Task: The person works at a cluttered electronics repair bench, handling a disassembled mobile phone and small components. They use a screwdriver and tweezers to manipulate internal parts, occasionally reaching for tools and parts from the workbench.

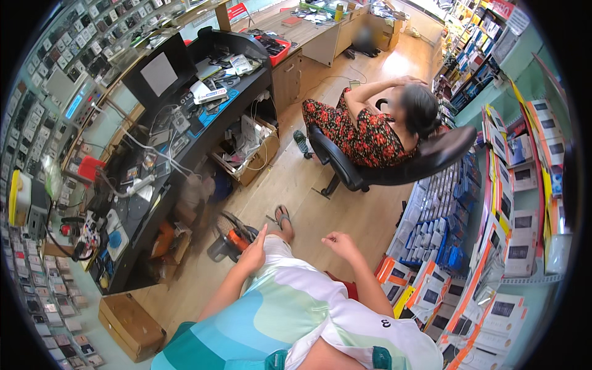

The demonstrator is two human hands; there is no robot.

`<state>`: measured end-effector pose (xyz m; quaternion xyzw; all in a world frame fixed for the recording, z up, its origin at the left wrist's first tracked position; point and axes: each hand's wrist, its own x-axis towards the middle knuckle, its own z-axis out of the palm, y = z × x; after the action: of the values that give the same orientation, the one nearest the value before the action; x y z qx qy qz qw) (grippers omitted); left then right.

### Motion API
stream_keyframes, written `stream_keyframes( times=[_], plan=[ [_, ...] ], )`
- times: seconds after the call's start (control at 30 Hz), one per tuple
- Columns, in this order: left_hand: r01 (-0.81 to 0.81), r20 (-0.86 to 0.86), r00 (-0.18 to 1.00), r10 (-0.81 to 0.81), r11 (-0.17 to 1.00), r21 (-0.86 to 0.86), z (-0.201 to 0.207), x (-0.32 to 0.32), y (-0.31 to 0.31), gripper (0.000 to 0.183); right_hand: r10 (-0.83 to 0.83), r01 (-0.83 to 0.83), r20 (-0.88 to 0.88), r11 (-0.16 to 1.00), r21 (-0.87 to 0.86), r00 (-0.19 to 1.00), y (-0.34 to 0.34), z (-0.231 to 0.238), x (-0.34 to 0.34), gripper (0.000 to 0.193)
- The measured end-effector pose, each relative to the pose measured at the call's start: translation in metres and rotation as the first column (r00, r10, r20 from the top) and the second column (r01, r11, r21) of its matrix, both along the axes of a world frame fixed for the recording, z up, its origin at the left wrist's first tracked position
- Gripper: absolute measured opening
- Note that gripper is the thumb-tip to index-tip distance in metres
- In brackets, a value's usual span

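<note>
My left hand (253, 253) rests near my left thigh, its fingers stretched out straight and nothing held in it. It is nearest to a black and orange floor fan (234, 237), apart from the fan's guard as far as I can see. On the other side my right hand (340, 245) hangs in the air over the wooden floor, fingers loosely curled and no object showing in them. My white and teal shirt (265, 308) fills the lower middle. One sandalled foot (283, 221) shows ahead on the floor.
Ahead, another person (376, 135) in a flowered outfit sits in a black office chair (425, 163). A cluttered black desk (213, 117) runs along the left, with a cardboard box (131, 327) below. Shelves of boxed goods (521, 240) line the right; blue bins (453, 243) stand beside them.
</note>
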<state>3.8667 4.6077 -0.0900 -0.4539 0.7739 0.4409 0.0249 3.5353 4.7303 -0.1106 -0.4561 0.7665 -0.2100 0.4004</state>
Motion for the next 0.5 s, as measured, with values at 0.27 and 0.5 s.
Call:
stream_keyframes(
  times=[0.27,0.5],
  plan=[
    [0.007,0.055,0.998,-0.007,1.0,-0.002,-0.041,-0.061,-0.2,0.082,-0.052,0.029,0.163,0.99,0.139,0.985,-0.174,-0.049,-0.026,0.048],
    [0.001,-0.037,0.999,-0.011,0.967,-0.256,0.019,-0.123,-0.453,0.067,0.031,-0.033,0.181,0.999,0.006,0.983,-0.411,-0.019,-0.066,0.04]
  ],
)
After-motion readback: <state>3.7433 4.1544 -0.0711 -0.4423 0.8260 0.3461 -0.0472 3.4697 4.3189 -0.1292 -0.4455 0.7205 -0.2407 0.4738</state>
